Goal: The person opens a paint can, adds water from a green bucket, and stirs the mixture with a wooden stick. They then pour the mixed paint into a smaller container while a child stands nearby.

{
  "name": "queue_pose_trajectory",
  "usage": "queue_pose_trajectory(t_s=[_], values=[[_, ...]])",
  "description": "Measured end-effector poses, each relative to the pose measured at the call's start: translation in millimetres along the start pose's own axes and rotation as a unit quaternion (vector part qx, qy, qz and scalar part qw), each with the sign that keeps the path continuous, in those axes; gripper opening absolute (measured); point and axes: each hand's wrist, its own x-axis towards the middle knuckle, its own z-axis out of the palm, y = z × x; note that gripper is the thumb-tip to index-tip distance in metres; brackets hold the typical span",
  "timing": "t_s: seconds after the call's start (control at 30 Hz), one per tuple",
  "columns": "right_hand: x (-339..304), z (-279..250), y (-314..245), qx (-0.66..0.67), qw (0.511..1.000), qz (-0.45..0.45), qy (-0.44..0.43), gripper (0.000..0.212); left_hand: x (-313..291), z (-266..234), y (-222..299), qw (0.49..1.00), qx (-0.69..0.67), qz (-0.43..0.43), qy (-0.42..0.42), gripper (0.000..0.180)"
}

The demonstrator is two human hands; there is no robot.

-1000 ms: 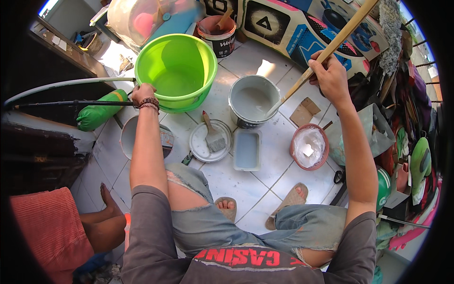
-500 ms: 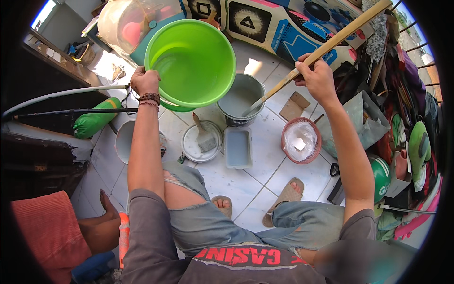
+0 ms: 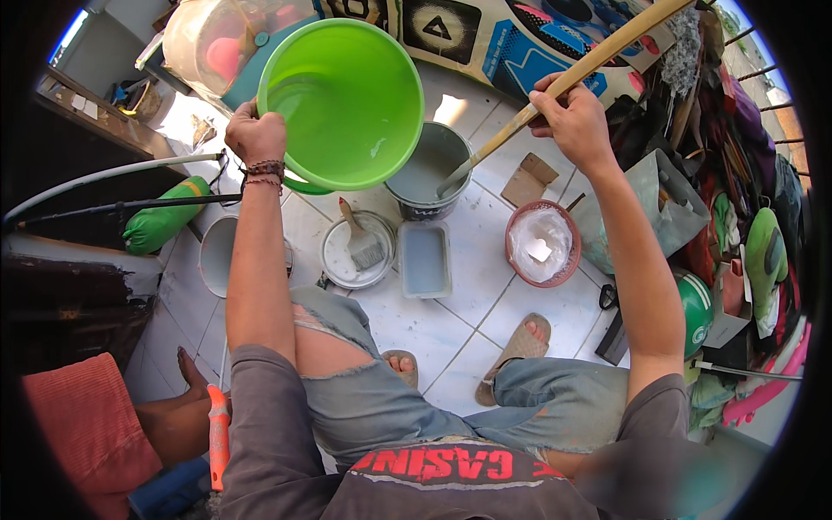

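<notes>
My left hand (image 3: pixel 258 137) is closed on the rim of a bright green plastic bucket (image 3: pixel 347 113), tipped so its open mouth faces me. Inside it I see only a few pale spots. My right hand (image 3: pixel 568 120) grips a long wooden stick (image 3: pixel 598 59), slanting from the upper right down to the left. The stick's pale-coated lower end sits in a dark grey bucket (image 3: pixel 442 211) of greyish liquid. In front of that bucket lies a rectangular tub (image 3: pixel 425 270) of grey liquid. Beside it, a wide paintbrush (image 3: pixel 364 238) rests on a round white container (image 3: pixel 331 267).
A reddish basket lined with plastic (image 3: pixel 568 256) stands at right, near a piece of cardboard (image 3: pixel 530 179). A white bucket (image 3: pixel 217 260) is partly behind my left forearm. Clothes (image 3: pixel 737 173) and a green helmet (image 3: pixel 698 316) crowd the right side. Another person's leg (image 3: pixel 178 416) is at lower left.
The whole view has shifted slightly, so things appear a little further left and up. Both hands keep their holds, and the stick's end stays in the grey bucket.
</notes>
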Motion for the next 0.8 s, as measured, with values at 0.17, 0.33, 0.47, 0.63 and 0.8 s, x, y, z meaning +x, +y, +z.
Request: queue_pose_trajectory(t_s=[0.17,0.33,0.47,0.63,0.8], values=[[3,3,2,0.003,1.0,-0.007,-0.006,0.023,1,-4,1,1.0,0.004,0.026,-0.001,0.033],[4,4,0,-0.003,1.0,-0.015,-0.003,0.023,-6,-4,10,0.999,0.0,0.04,0.0,0.036],[4,6,-1,-0.01,1.0,-0.016,-0.002,0.023,-8,-4,13,0.996,0.022,0.081,0.003,0.04],[6,7,1,-0.013,1.0,-0.027,-0.007,0.023,-8,-3,15,0.992,0.058,0.11,-0.012,0.043],[7,8,0,-0.022,0.999,-0.027,-0.011,0.024,-10,2,13,0.991,0.034,0.132,0.018,0.036]])
